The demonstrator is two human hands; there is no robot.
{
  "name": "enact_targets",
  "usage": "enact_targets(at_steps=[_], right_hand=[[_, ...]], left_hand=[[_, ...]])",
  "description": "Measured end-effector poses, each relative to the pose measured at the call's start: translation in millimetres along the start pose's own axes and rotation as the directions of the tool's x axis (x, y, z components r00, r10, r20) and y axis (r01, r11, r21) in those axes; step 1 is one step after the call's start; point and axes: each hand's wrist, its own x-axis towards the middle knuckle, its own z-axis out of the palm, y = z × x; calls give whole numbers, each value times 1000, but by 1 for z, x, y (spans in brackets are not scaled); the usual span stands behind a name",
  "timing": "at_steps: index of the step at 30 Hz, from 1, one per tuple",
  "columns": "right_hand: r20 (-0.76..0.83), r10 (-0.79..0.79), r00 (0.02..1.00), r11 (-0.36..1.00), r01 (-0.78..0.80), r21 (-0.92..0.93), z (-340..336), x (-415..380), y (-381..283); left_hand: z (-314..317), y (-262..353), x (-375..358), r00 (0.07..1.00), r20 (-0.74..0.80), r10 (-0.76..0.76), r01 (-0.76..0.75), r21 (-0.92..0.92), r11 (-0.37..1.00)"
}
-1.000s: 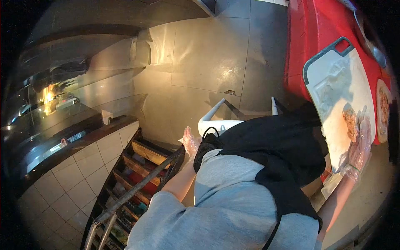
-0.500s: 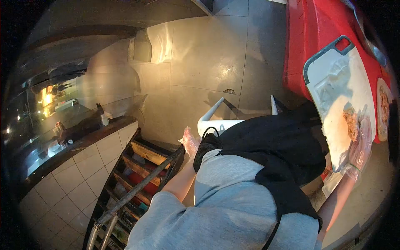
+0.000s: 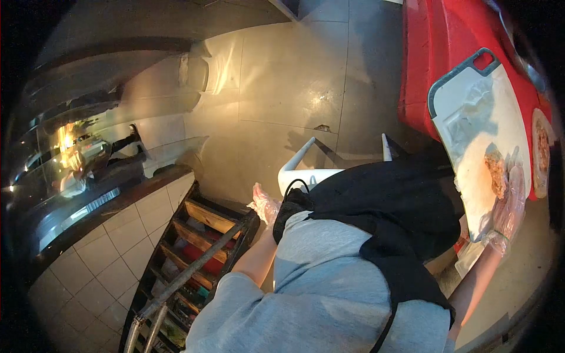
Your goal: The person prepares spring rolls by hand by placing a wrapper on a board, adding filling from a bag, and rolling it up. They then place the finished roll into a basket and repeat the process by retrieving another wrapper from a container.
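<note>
My right hand [image 3: 509,213], in a clear plastic glove, lies with its fingers stretched out on the white cutting board [image 3: 465,156], beside a small heap of minced meat [image 3: 496,175]. Its fingertips point up the board, and the palm side is hidden. The board has a dark rim and handle and rests partly over a red surface [image 3: 426,76]. My left hand [image 3: 265,204], also gloved, hangs in the air at the left of my body, fingers apart and holding nothing. Another portion of meat in a pale wrapping [image 3: 541,154] lies right of the board.
White chair-like legs [image 3: 303,154] stand on the tiled floor [image 3: 288,76] before my dark apron [image 3: 382,194]. A wooden slatted rack [image 3: 203,235] with a metal pipe [image 3: 191,273] is at lower left. Beyond a dark ledge [image 3: 112,209], a person's leg [image 3: 126,141] shows.
My left hand has shifted slightly left, and its fingers look more spread. At the far left a person's leg has come into view. My right hand and the board have hardly moved.
</note>
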Motion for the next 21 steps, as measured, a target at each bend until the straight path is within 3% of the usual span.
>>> enact_targets(at_steps=[1, 3, 6, 7, 8, 9, 10, 11, 13, 18, 20, 21], right_hand=[[0, -2, 1000, 1000, 2, -14, -4, 0, 4], [-55, 189, 981, 936, -163, 311, 14, -4, -20], [-74, 264, 962, 911, -224, 347, 31, -8, -41], [-59, -5, 998, 985, -6, -173, 17, -6, -29], [90, -228, 969, 742, 233, -628, -8, -2, -6], [325, -334, 885, 261, 418, -870, -8, -2, -13], [103, -206, 973, 664, 217, -716, -3, -4, -17], [-51, 12, 999, 917, -31, -398, 5, -6, -21], [-94, 233, 968, 972, -233, 2, 17, -8, -29], [-118, 66, 991, 950, -98, -298, 29, -8, -31], [-98, 32, 995, 950, -60, -305, 35, -11, -37], [-101, 26, 995, 956, -54, -287, 37, -12, -41]], left_hand=[[1, 0, 2, 1000, 0, 0, 0, 0, 1000], [0, 1, 4, 1000, -4, -3, 3, -5, 1000], [1, 1, 10, 1000, -14, 4, -4, -14, 1000], [3, 0, 12, 1000, -14, 5, -6, -24, 1000], [6, -1, 12, 1000, -20, -3, 3, -33, 999], [7, -2, 13, 1000, -15, -8, 7, -41, 999], [9, -3, 14, 1000, -19, -10, 9, -52, 999], [12, -4, 15, 1000, -22, -13, 12, -57, 998], [16, -5, 19, 999, -40, -17, 14, -73, 997], [17, 2, 60, 977, -210, 30, -48, -79, 996], [12, 21, 111, 874, -451, 178, -291, -193, 937], [11, 41, 140, 793, -557, 247, -463, -288, 838]])
